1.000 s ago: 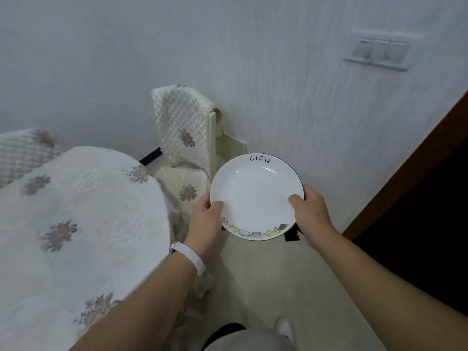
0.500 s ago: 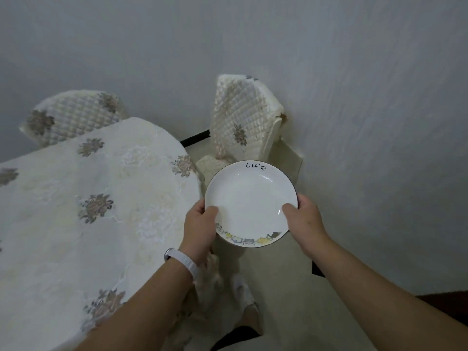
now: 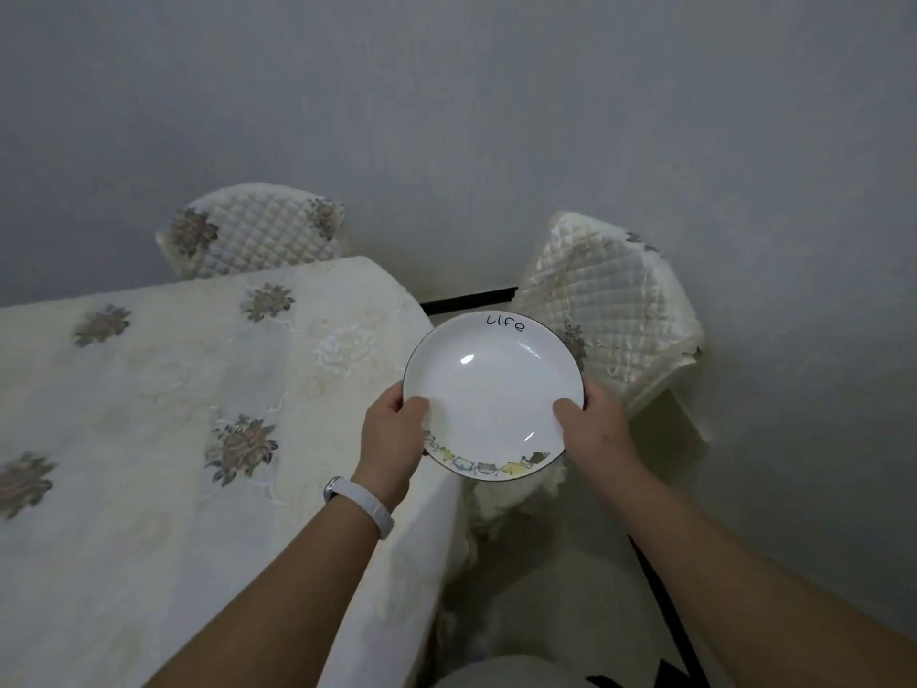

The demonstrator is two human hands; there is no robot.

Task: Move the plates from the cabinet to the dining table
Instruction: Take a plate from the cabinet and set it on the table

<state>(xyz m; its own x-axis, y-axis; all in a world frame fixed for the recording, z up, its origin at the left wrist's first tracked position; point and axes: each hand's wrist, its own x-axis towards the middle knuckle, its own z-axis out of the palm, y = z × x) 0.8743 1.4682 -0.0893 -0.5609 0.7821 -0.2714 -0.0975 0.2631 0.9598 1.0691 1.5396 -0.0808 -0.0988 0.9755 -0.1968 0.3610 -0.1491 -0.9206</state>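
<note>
A person's left hand (image 3: 392, 434) grips the left rim of a white plate (image 3: 491, 394), thumb pressed on the upper face and the other fingers tucked underneath. The right hand (image 3: 593, 429) grips the opposite rim in the same way, thumb on top. A white band (image 3: 362, 504) circles the left wrist. The plate is held in the air, roughly level, face up, with nothing on it. It has a thin dark edge, the word "Life" written near its far rim, and a row of small coloured drawings along the near rim. The plate hangs just past the right edge of the bench (image 3: 149, 439), its left part over the corner and the rest over the gap beside it. The bench is covered by a cream cloth with embroidered flowers. Behind the plate to the right stands a chair (image 3: 615, 310) with a quilted cream cover. A second chair (image 3: 258, 238) with the same cover is pushed against the far side of the bench. A plain grey wall (image 3: 446, 116) rises behind both chairs.
</note>
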